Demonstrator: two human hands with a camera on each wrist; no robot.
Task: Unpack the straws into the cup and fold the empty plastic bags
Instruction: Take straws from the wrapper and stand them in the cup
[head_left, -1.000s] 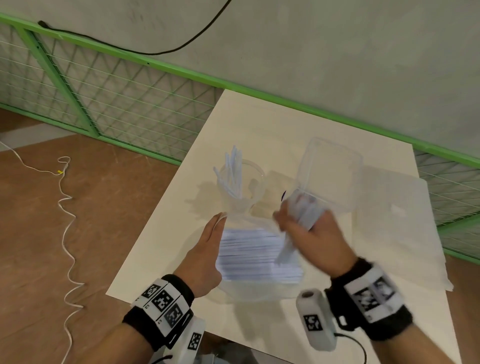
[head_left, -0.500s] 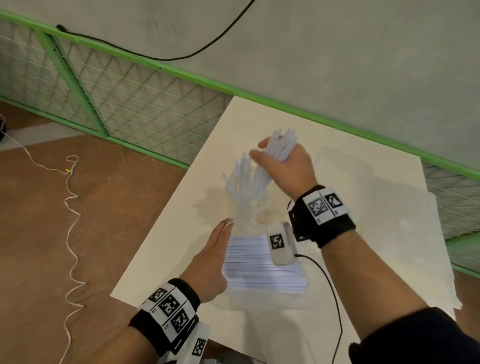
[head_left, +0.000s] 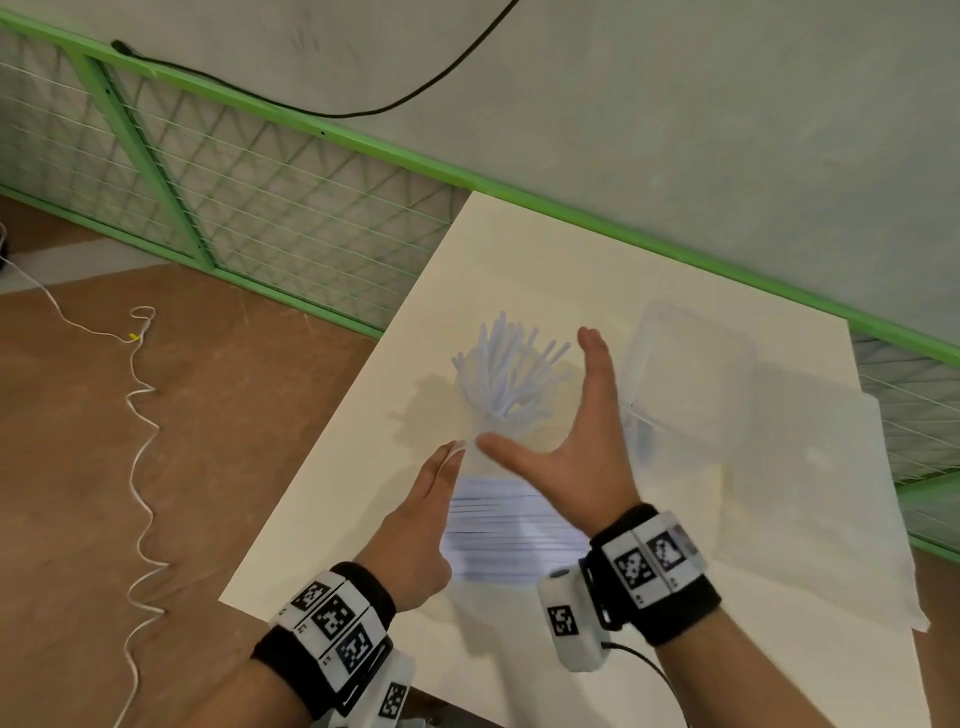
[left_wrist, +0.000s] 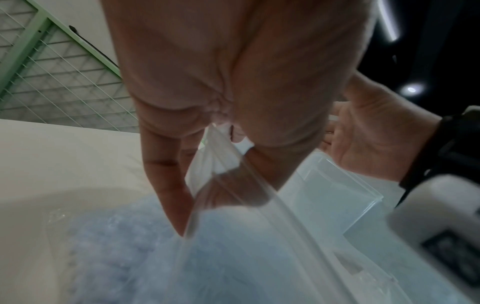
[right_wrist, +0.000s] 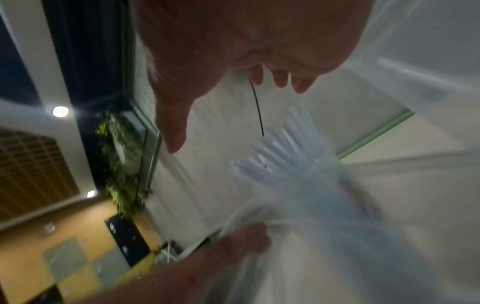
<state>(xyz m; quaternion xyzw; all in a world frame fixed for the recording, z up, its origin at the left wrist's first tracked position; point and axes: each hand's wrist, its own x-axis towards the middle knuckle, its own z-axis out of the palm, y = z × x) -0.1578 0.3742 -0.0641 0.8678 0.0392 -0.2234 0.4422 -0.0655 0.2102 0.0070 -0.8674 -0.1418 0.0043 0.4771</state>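
A clear cup (head_left: 480, 415) stands mid-table with a fan of pale blue straws (head_left: 506, 374) in it; the right wrist view shows those straws (right_wrist: 280, 152) too. My right hand (head_left: 540, 395) hovers just right of the cup, fingers straight, thumb spread, holding nothing. In front of the cup lies a clear plastic bag (head_left: 511, 530) with many straws still inside. My left hand (head_left: 447, 467) stands on edge at the bag's left side. In the left wrist view its fingers (left_wrist: 166, 185) pinch the bag's open rim (left_wrist: 215, 156).
A clear plastic box (head_left: 691, 384) stands to the right of the cup, close behind my right hand. Flat empty plastic bags (head_left: 810, 493) lie along the table's right side. The table's left edge (head_left: 332, 441) drops to the floor, where a white cord (head_left: 140, 467) lies.
My right hand carried a bundle of straws from the bag up to the cup, let it go and now stands spread beside the cup. The left hand stayed at the bag.
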